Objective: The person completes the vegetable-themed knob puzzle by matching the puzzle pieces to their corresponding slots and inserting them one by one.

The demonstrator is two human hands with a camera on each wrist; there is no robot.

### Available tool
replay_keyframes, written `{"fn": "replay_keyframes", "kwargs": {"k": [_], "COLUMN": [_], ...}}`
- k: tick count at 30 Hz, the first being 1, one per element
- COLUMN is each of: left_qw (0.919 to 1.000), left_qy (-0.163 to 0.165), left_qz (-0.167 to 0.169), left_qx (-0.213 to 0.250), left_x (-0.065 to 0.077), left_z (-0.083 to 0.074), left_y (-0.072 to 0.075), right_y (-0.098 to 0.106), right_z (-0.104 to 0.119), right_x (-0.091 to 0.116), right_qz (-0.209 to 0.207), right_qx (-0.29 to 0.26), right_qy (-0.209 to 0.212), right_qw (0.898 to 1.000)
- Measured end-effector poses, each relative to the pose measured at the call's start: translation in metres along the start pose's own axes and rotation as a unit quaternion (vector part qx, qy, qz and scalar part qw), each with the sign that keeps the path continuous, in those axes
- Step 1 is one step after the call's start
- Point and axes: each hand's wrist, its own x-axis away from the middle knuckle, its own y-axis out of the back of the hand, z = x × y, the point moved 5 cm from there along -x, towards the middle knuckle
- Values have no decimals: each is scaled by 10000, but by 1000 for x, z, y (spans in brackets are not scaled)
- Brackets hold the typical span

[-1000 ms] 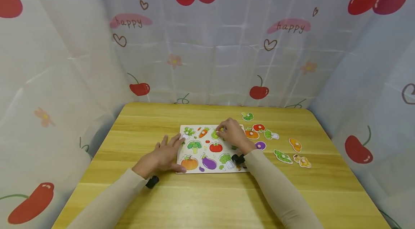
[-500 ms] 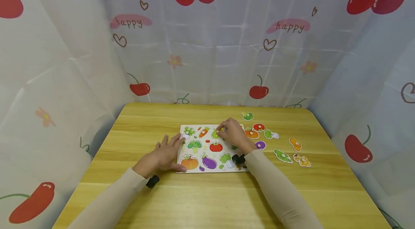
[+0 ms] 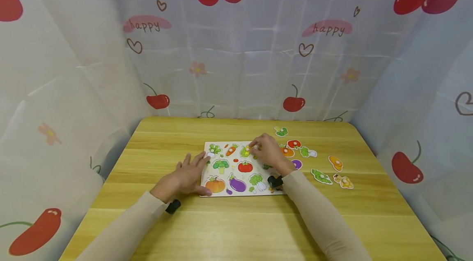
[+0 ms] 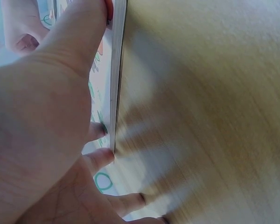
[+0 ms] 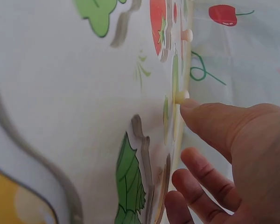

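Observation:
A white vegetable puzzle board (image 3: 230, 172) lies on the table between the hands. My left hand (image 3: 188, 176) rests spread along its left edge, thumb on the lower left corner and fingertips near the upper left. Over the board's back part is my right hand (image 3: 271, 153), thumb and forefinger just right of the corn piece (image 3: 244, 151), which sits at its place in the top row. In the right wrist view, the thumb tip (image 5: 190, 103) overlaps the small knob (image 5: 180, 97) and the other fingers are loosely bent. A carrot piece (image 3: 231, 150) with a knob lies left of the corn.
Several loose knobbed pieces lie right of the board: a pumpkin (image 3: 287, 152), a tomato (image 3: 294, 144), a bok choy (image 3: 308, 152), a broccoli (image 3: 281, 132), a pea pod (image 3: 321, 176) and a purple piece (image 3: 297, 165). A cherry-print curtain (image 3: 236, 68) surrounds the wooden table (image 3: 236, 228).
My right hand has shifted slightly right, off the corn piece, and more of the corn shows. My left hand stays on the board's edge.

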Motion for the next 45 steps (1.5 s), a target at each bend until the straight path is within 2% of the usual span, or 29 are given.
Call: {"fn": "replay_keyframes", "kwargs": {"k": [7, 23, 42, 45], "left_qw": [10000, 9999, 9999, 9999], "left_qy": [14, -22, 5, -2], "left_qz": [28, 52, 39, 35], "left_qx": [-47, -122, -116, -128], "left_x": [0, 0, 0, 0], "left_z": [1, 0, -1, -1], "left_y": [0, 0, 0, 0], "right_y": [8, 23, 60, 67], "right_z": [-4, -12, -37, -41], "right_x": [2, 11, 48, 55], "right_qz": [-67, -109, -436, -447], "right_qx": [-5, 14, 226, 298], "right_qy": [188, 100, 315, 248], "right_qw": [9998, 9999, 9983, 9982]}}
